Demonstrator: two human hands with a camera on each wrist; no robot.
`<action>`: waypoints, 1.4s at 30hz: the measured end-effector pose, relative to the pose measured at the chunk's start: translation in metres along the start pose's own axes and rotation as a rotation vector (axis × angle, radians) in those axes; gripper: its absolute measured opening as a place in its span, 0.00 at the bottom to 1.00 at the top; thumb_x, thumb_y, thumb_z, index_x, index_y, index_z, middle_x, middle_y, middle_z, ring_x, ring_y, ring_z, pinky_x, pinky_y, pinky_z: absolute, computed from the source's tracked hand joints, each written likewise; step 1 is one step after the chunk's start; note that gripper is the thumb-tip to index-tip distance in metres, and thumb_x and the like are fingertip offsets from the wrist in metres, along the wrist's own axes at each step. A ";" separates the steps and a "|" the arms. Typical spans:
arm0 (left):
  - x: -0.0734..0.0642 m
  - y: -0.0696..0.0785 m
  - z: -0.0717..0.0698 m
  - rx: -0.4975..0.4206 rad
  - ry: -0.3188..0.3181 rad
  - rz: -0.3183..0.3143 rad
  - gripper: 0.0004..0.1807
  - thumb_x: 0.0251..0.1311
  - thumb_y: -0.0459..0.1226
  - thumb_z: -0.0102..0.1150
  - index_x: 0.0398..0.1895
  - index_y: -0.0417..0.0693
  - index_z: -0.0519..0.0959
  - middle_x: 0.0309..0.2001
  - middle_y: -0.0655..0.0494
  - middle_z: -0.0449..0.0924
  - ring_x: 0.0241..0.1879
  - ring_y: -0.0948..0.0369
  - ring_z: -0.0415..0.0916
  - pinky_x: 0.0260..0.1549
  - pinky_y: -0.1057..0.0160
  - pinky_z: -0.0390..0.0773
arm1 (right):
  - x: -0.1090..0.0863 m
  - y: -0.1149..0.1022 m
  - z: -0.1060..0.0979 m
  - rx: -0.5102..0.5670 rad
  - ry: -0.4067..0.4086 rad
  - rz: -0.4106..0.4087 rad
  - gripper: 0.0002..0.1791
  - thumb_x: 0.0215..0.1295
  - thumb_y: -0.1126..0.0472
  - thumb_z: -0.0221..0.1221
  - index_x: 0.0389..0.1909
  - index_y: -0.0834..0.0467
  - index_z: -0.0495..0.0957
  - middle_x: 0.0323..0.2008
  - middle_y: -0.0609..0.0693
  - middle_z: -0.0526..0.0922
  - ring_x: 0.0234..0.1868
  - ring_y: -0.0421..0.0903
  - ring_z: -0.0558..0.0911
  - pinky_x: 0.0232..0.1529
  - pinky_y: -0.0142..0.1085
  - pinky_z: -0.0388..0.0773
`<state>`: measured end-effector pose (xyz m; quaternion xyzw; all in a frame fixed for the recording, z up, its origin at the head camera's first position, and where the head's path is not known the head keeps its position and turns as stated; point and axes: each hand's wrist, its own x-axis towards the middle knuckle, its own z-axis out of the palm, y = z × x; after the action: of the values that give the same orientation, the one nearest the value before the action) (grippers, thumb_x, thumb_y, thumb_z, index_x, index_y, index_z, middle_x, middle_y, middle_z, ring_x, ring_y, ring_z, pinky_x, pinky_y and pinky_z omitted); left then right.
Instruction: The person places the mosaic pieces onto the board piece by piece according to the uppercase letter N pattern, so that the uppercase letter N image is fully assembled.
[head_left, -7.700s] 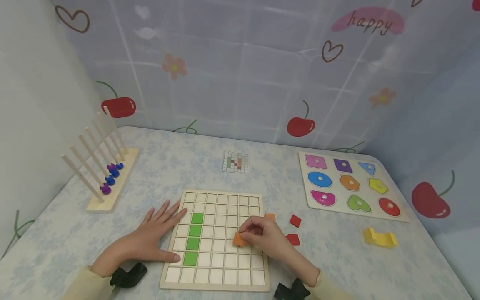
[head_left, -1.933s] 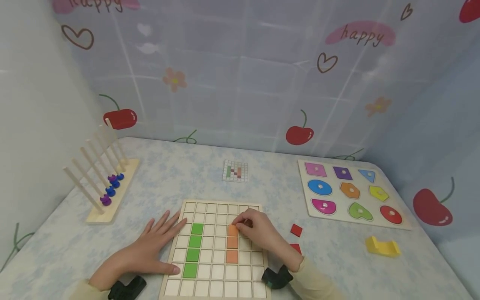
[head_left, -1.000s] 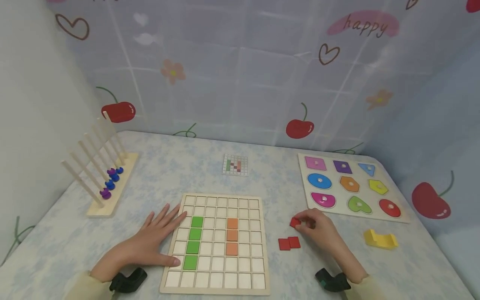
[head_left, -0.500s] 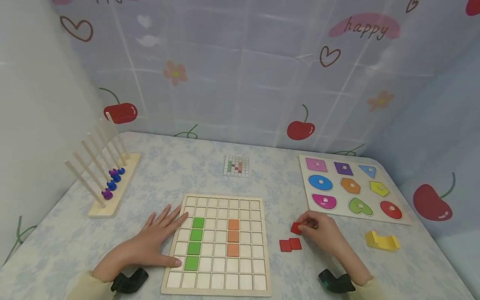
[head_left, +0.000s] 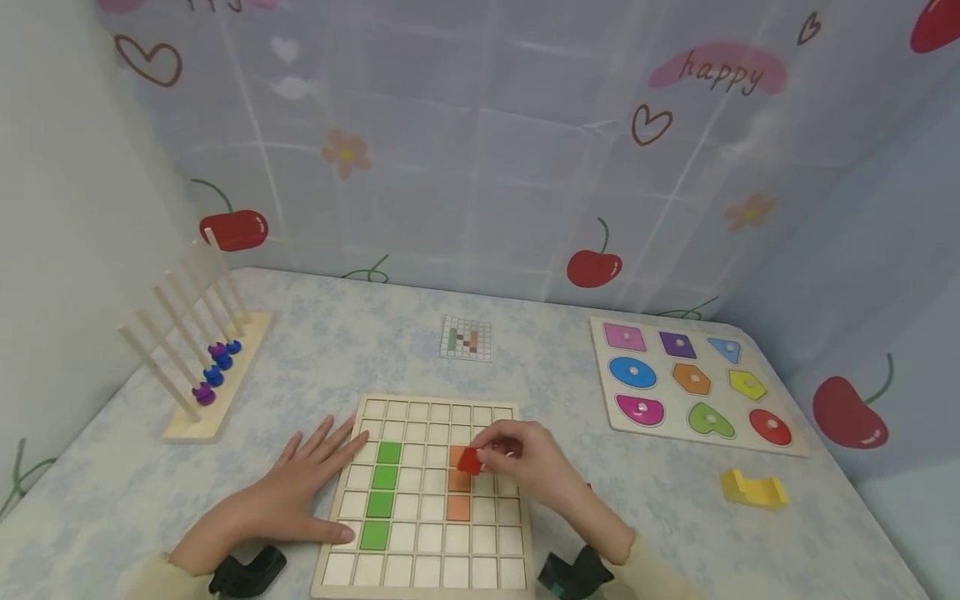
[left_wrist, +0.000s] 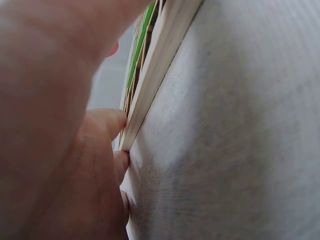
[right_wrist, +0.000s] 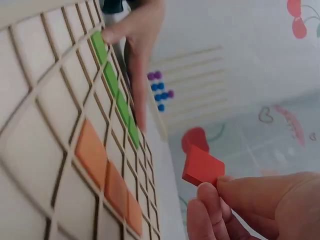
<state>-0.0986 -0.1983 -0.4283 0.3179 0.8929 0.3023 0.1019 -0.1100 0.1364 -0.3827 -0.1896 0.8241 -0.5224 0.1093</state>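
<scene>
A wooden grid board (head_left: 420, 432) lies on the table, with a column of several green tiles (head_left: 380, 504) and a column of three orange tiles (head_left: 459, 508) in its cells. Between thumb and fingertips, my right hand (head_left: 536, 462) pinches a red square tile (head_left: 470, 461). That tile is raised above the board in the right wrist view and overlaps the upper orange tiles in the head view. My left hand (head_left: 288, 492) lies spread along the board's left side, thumb and fingertips on its edge (left_wrist: 150, 82).
A small printed grid card (head_left: 466, 338) lies behind the board. Left stands a peg rack (head_left: 243, 367) with purple and blue beads. A shape puzzle (head_left: 656, 408) and yellow block (head_left: 753, 490) are at right. My right forearm mostly hides a red tile (head_left: 589, 486).
The orange column has grown to three tiles. My right hand then went right to the loose red tiles, took one and carried it left over the board. My left hand stays put.
</scene>
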 end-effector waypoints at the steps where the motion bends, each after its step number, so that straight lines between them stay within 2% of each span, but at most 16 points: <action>1: 0.000 0.001 -0.001 0.003 0.000 0.003 0.56 0.46 0.61 0.64 0.74 0.46 0.51 0.73 0.43 0.40 0.69 0.39 0.28 0.54 0.30 0.32 | 0.005 -0.005 0.009 0.036 -0.015 -0.009 0.05 0.63 0.68 0.59 0.37 0.62 0.82 0.31 0.50 0.82 0.30 0.49 0.81 0.32 0.41 0.79; 4: -0.001 0.003 -0.002 0.021 0.001 -0.003 0.56 0.46 0.61 0.64 0.73 0.46 0.51 0.73 0.43 0.40 0.69 0.39 0.29 0.54 0.30 0.32 | 0.021 -0.005 0.034 0.044 -0.014 -0.017 0.04 0.61 0.68 0.60 0.35 0.60 0.82 0.29 0.48 0.81 0.29 0.47 0.80 0.30 0.38 0.78; 8: 0.000 0.005 -0.003 0.031 -0.005 -0.015 0.56 0.46 0.62 0.64 0.73 0.45 0.51 0.73 0.43 0.40 0.69 0.40 0.29 0.55 0.31 0.32 | 0.032 0.001 0.053 -0.045 0.002 -0.031 0.03 0.60 0.67 0.62 0.32 0.56 0.82 0.26 0.43 0.78 0.25 0.40 0.76 0.27 0.32 0.73; 16: 0.000 0.006 -0.004 0.018 -0.031 -0.030 0.57 0.46 0.61 0.64 0.74 0.44 0.50 0.73 0.42 0.39 0.69 0.40 0.28 0.55 0.32 0.30 | 0.034 0.003 0.068 -0.145 0.013 -0.065 0.05 0.59 0.66 0.64 0.28 0.53 0.81 0.23 0.39 0.77 0.23 0.37 0.74 0.27 0.31 0.73; 22: 0.001 0.007 -0.004 0.020 -0.021 -0.032 0.57 0.46 0.62 0.64 0.73 0.42 0.51 0.72 0.41 0.40 0.69 0.39 0.29 0.55 0.32 0.31 | 0.034 0.000 0.069 -0.227 -0.035 -0.090 0.05 0.60 0.66 0.63 0.28 0.53 0.81 0.23 0.38 0.76 0.24 0.34 0.74 0.28 0.29 0.73; 30: 0.000 0.009 -0.005 0.016 -0.027 -0.037 0.57 0.46 0.61 0.64 0.73 0.42 0.51 0.72 0.41 0.40 0.69 0.39 0.29 0.55 0.32 0.31 | 0.032 -0.005 0.068 -0.351 -0.057 -0.109 0.03 0.60 0.64 0.63 0.31 0.53 0.84 0.28 0.38 0.76 0.26 0.33 0.73 0.29 0.28 0.72; 34: 0.001 0.009 -0.004 0.008 -0.024 -0.036 0.57 0.46 0.61 0.65 0.73 0.41 0.51 0.72 0.40 0.40 0.69 0.39 0.28 0.55 0.32 0.31 | 0.031 -0.008 0.062 -0.346 -0.068 -0.111 0.05 0.62 0.65 0.61 0.35 0.55 0.85 0.32 0.40 0.78 0.31 0.34 0.75 0.33 0.28 0.73; 38: 0.001 0.008 -0.004 0.013 -0.024 -0.029 0.57 0.46 0.61 0.65 0.73 0.42 0.51 0.72 0.40 0.40 0.68 0.39 0.29 0.55 0.31 0.31 | 0.023 -0.009 0.042 -0.270 -0.068 -0.116 0.07 0.64 0.67 0.59 0.39 0.57 0.84 0.37 0.44 0.81 0.34 0.37 0.78 0.35 0.30 0.75; 42: 0.000 0.006 -0.004 0.024 -0.024 -0.032 0.57 0.45 0.62 0.64 0.73 0.43 0.51 0.72 0.42 0.40 0.69 0.39 0.28 0.55 0.32 0.30 | 0.005 0.000 0.008 -0.230 -0.035 -0.095 0.07 0.65 0.65 0.58 0.41 0.58 0.83 0.40 0.47 0.81 0.34 0.41 0.79 0.33 0.34 0.76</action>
<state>-0.0967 -0.1968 -0.4210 0.3084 0.9000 0.2863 0.1134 -0.1118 0.1280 -0.3861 -0.2489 0.8666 -0.4258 0.0764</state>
